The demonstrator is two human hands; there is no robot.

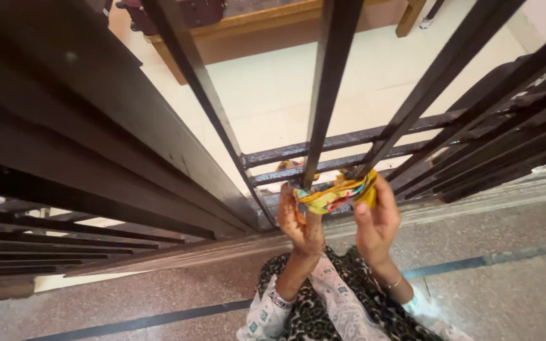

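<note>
- The crumpled yellow patterned cloth [333, 191] is pressed against the vertical dark metal grille bar [323, 101] just above the lower crossbar [349, 139]; its long axis runs sideways — between both hands.
- The left hand [298, 221] is closed on the cloth's left end; the right hand [377, 218] is clasped on its right end — equally near.
- Neighbouring slanted bars [437, 82] crowd the right side; a wooden bench [248, 31] stands beyond.

I see no packages, labels, signs or screens anywhere in this view.
</note>
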